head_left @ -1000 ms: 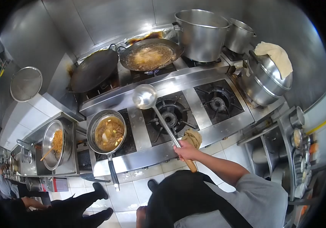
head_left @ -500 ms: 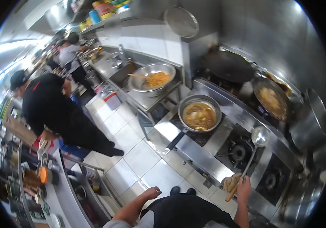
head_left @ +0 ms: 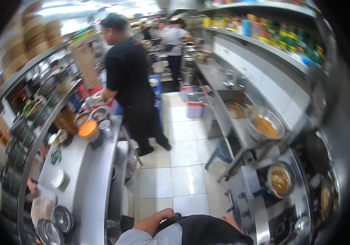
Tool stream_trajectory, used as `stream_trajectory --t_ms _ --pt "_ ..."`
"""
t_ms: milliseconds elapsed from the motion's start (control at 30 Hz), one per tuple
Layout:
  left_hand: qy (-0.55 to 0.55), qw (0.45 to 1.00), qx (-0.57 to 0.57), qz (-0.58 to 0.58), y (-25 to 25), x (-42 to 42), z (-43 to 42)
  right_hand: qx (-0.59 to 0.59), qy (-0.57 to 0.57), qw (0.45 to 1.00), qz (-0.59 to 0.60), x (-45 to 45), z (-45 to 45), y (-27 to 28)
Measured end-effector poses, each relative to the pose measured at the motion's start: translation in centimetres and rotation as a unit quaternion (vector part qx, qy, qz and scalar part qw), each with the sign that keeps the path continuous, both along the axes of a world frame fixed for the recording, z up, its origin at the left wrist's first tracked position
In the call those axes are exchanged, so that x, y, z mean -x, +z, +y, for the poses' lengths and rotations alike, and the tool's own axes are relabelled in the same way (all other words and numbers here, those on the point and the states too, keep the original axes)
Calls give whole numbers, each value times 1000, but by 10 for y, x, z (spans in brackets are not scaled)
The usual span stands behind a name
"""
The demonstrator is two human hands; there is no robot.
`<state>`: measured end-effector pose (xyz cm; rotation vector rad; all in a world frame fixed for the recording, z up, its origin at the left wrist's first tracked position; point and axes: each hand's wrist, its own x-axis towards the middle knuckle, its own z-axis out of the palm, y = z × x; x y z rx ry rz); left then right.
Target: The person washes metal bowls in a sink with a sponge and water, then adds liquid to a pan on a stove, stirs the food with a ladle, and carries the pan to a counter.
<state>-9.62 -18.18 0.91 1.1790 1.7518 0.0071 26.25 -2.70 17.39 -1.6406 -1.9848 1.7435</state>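
Observation:
My left hand (head_left: 167,213) is loosely closed in front of my apron (head_left: 207,230), with nothing visible in it. At the apron's right side a blurred patch of skin from my right arm shows, but its fingers cannot be made out. To the right, the pan (head_left: 280,179) of brown, soupy food sits on the stove, its dark handle toward the aisle. The ladle's round bowl (head_left: 301,224) lies over the stove at the lower right; its handle is not clear.
On the left counter (head_left: 87,179) stand an orange-lidded container (head_left: 88,129) and metal bowls (head_left: 63,218). A person in black (head_left: 132,77) stands at its far end; another person (head_left: 173,43) is farther back. A steel bowl of orange-brown food (head_left: 266,123) sits on the right counter.
The view has swung left from the stove to the aisle and left counter. The right hand, earlier gripping the ladle's handle, no longer shows clearly. The stove now lies at the lower right.

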Motion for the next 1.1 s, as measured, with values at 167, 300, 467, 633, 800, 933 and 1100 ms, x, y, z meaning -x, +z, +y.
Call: stream_trajectory --t_ms 167,300,467,633,800,933,1100 --pt "207 975 -75 -15 58 86 -36 11 181 967 -177 7 43 -109" --pt "450 892 -17 -41 37 146 -125 -197 501 825 -170 -4 114 -149" --pt "384 905 185 -10 26 156 -198 -37 79 982 -169 94 159 -104" --pt "419 886 191 -60 3 143 -120 -9 123 983 -136 182 193 -100" --pt "399 903 -48 -151 23 176 15 -18 343 909 -237 221 278 -184" --pt "334 932 -136 -29 28 236 90 -57 464 846 -257 290 377 -161" --pt "719 576 -291 257 161 328 143 -351 687 604 -200 403 509 -141"
